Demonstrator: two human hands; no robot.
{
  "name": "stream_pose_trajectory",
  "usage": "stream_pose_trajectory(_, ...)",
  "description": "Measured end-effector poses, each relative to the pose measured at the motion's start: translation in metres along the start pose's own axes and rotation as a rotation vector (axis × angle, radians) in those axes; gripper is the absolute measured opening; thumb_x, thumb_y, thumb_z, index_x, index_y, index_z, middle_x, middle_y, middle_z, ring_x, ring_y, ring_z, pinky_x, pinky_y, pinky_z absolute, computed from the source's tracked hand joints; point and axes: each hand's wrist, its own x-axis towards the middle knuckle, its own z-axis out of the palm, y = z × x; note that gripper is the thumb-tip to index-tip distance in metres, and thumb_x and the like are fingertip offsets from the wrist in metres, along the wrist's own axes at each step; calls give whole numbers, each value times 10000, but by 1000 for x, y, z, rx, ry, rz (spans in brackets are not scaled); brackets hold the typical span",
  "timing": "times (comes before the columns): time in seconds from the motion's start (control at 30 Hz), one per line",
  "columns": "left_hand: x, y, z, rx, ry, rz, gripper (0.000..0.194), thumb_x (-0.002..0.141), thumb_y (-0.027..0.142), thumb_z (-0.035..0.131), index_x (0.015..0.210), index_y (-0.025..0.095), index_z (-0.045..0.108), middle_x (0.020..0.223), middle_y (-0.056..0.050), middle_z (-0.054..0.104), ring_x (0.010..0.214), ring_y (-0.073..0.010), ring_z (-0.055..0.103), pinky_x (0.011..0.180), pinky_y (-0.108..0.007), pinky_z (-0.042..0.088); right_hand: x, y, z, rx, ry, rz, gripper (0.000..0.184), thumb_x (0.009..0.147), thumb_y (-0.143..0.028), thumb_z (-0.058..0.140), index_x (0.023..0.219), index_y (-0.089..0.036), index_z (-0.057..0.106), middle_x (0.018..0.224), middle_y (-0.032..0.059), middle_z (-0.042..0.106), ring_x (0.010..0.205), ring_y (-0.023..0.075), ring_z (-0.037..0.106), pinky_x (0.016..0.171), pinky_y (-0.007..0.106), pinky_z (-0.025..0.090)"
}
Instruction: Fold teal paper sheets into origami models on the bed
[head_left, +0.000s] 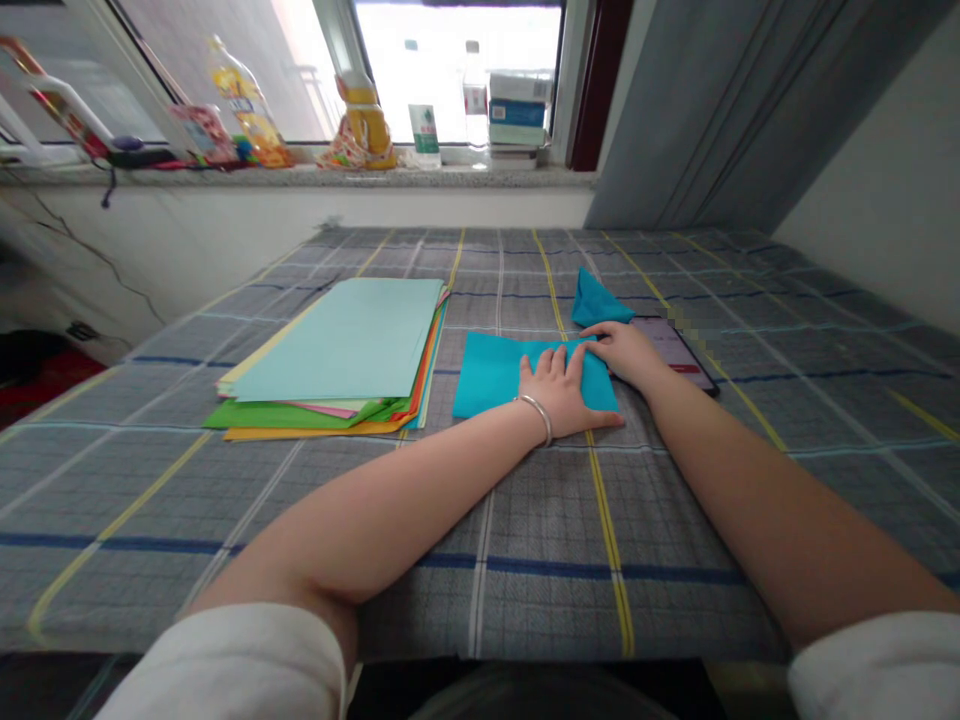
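A folded sheet of blue paper [486,372] lies on the cloth-covered table in front of me. My left hand [559,390], with a silver bangle at the wrist, is open and presses flat on this paper, its fingers spread and the thumb reaching past the right edge. At the paper's upper right corner, my right hand [626,352] has its thumb and fingertips closed on the edge; the corner itself is partly hidden. Just beyond that hand stands a folded blue paper piece [598,298] with a pointed top. A phone [679,355] lies partly under the right hand and wrist.
A stack of coloured paper [345,340], pale blue on top, lies left of my hands. The checked tablecloth [420,520] covers the table. Along the windowsill [450,178] stand bottles, a tube [424,130] and a pile of boxes [517,112]. A grey curtain [697,110] hangs at right.
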Motion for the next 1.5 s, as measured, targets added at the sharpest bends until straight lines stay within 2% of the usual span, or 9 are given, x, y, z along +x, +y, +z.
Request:
stream_pose_trajectory(0.27,-3,5,0,17,-2,-27,1107,708,902,335,1564,222,161,1632,-104,139,1504,-338,97,1146,-706,44,2,5,2,40,1,-8,277,821,-209,634,1076,-152,725,796,58,721,657,163,627,693,298,500)
stream_pose_trajectory(0.43,-8,-3,-3,47,-35,-48,1073,722,906,307,1564,254,172,1636,-124,95,1507,-364,54,1117,-735,43,-1,3,2,86,-13,39,282,831,-243,634,1095,-170,704,744,35,698,560,139,582,561,270,472)
stream_pose_trajectory(0.63,-18,-31,-11,99,-70,-52,992,782,873,260,1560,262,195,1627,-166,94,1498,-402,62,1085,-764,46,-5,-2,0,91,-15,39,288,826,-263,639,1091,-166,698,728,23,671,504,113,523,482,244,428)
stream_pose_trajectory(0.93,-46,-88,-29,222,-76,47,923,844,793,349,1556,221,221,1621,-176,129,1492,-390,124,1168,-580,159,-5,-1,0,3,14,1,284,829,-280,643,1084,-180,718,729,29,677,596,150,577,593,272,443)
stream_pose_trajectory(1.03,-52,-99,-36,266,-118,-17,932,842,791,377,1562,227,194,1620,-182,119,1488,-410,112,1162,-595,149,-5,-1,-1,-29,30,-6,286,827,-283,651,1082,-176,723,730,30,672,616,156,577,614,276,440)
stream_pose_trajectory(1.17,-52,-105,-39,301,-117,84,937,859,762,402,1563,182,187,1617,-188,103,1498,-383,87,1181,-582,93,-6,2,1,-48,49,-46,284,844,-294,624,1086,-181,719,692,22,655,653,180,589,667,300,454)
stream_pose_trajectory(1.3,-49,-108,-38,312,-80,249,939,851,760,429,1556,179,213,1618,-154,142,1506,-343,89,1197,-557,49,-12,5,0,-69,113,-143,372,841,-308,618,1189,-184,667,938,71,708,796,211,633,779,351,489)
stream_pose_trajectory(1.4,-48,-109,-39,300,-73,306,924,846,753,452,1547,188,241,1611,-156,182,1496,-359,140,1184,-584,88,-22,1,-6,-124,141,-267,482,804,-276,662,1266,-144,614,1226,144,638,927,228,647,898,390,487)
stream_pose_trajectory(1.5,-47,-108,-41,299,-45,416,783,897,678,453,1517,219,320,1588,-122,282,1469,-343,248,1180,-580,137,-37,-11,-12,-265,114,-431,406,786,-271,688,1175,-155,674,1330,164,585,1231,314,528,1062,472,376)
